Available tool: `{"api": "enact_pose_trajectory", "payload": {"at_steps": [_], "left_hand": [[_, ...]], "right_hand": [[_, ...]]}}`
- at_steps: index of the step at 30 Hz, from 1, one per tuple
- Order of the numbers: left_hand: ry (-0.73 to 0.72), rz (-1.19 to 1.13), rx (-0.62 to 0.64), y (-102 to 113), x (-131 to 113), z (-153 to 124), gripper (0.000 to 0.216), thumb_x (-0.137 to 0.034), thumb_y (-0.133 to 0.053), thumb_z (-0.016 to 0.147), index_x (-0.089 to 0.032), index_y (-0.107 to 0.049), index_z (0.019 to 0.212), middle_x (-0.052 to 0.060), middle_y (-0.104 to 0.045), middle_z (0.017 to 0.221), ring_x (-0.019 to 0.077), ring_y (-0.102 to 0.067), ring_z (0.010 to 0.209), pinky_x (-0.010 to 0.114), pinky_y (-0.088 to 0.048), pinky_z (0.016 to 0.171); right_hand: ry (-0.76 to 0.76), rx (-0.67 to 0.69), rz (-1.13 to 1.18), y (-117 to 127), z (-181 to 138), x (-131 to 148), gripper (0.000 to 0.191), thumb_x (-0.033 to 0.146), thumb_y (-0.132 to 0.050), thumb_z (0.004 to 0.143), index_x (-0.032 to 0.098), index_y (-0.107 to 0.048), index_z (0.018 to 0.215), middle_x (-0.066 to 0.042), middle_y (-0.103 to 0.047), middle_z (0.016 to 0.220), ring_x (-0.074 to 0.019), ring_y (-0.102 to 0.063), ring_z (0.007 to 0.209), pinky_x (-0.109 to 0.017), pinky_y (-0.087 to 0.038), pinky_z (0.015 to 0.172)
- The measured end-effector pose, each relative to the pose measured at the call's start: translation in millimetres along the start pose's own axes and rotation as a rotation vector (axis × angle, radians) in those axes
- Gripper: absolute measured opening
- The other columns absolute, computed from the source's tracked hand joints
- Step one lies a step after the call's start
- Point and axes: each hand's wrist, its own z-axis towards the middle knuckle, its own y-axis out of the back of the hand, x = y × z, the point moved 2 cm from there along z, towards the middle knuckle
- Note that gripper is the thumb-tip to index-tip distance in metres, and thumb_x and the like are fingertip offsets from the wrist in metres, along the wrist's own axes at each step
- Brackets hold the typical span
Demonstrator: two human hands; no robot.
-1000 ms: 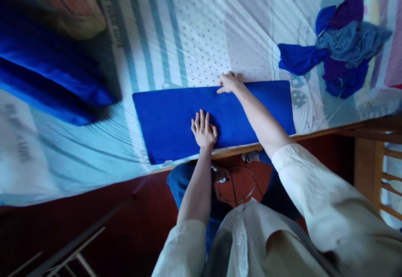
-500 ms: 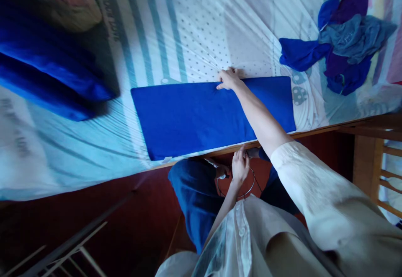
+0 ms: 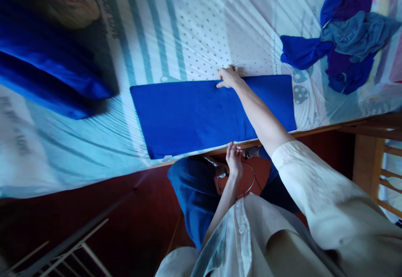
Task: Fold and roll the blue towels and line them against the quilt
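A flat, folded blue cloth (image 3: 182,117) lies lengthwise along the near edge of the bed, its surface mostly smooth. At its far edge, right of the middle, my right hand (image 3: 230,77) grips the border, thumb on the blue fabric and fingers bent over onto the sheet. My left hand (image 3: 234,159) is in front of the bed edge, its fingers loosely bent and apart, holding nothing that I can see. One fingertip reaches the cloth's near edge; whether it touches is hard to tell. A small white tag (image 3: 166,158) shows at the cloth's near left corner.
The patterned bed sheet (image 3: 201,29) is wrinkled around my right hand. A crumpled pile of blue and purple clothes (image 3: 351,38) lies at the right. Thick blue folded bedding (image 3: 53,71) sits at the left. Below are a metal rack (image 3: 78,247) and a wooden frame (image 3: 367,168).
My left hand has risen slightly towards the bed edge and the cloth's near border. My right hand stays at the far edge, and the small creases by its thumb have smoothed.
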Motion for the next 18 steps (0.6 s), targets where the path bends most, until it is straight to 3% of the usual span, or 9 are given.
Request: {"api": "enact_pose_trajectory", "payload": {"at_steps": [3,9,13,18], "left_hand": [[-0.017,-0.082,-0.034,-7,-1,0,0.034,-0.034,-0.076,0.085,-0.024,-0.065,0.116,0.000,-0.065,0.080,0.0100,-0.065,0.070,0.023,-0.049,0.071],[0.114,-0.345,-0.076,-33,-16,0,0.014,-0.020,-0.066,0.094,-0.019,-0.058,0.083,-0.003,-0.061,0.073,0.0053,-0.059,0.061,0.017,-0.049,0.067],[0.153,-0.389,-0.154,-43,-24,-2,0.018,-0.013,-0.054,0.101,-0.017,-0.063,0.086,0.002,-0.070,0.087,0.0065,-0.067,0.074,0.017,-0.054,0.075],[0.146,-0.387,-0.207,-44,-21,-9,0.016,-0.011,-0.053,0.101,-0.017,-0.066,0.093,0.008,-0.074,0.110,0.0097,-0.072,0.096,0.020,-0.057,0.091]], "right_hand": [[-0.036,0.002,-0.021,-1,1,0,0.070,0.069,-0.082,0.074,0.013,-0.063,0.112,-0.017,-0.053,0.132,-0.0439,-0.034,0.142,-0.072,-0.023,0.117],[-0.051,0.008,-0.051,0,0,3,0.068,0.068,-0.083,0.074,0.013,-0.063,0.108,-0.016,-0.055,0.126,-0.0438,-0.036,0.141,-0.072,-0.024,0.116],[-0.040,0.013,-0.049,4,-4,5,0.059,0.063,-0.083,0.077,0.013,-0.064,0.103,-0.015,-0.058,0.117,-0.0425,-0.039,0.139,-0.071,-0.025,0.115],[-0.072,0.039,-0.074,12,-11,11,0.049,0.052,-0.084,0.081,0.013,-0.066,0.106,-0.015,-0.060,0.119,-0.0413,-0.040,0.141,-0.066,-0.027,0.117]]}}
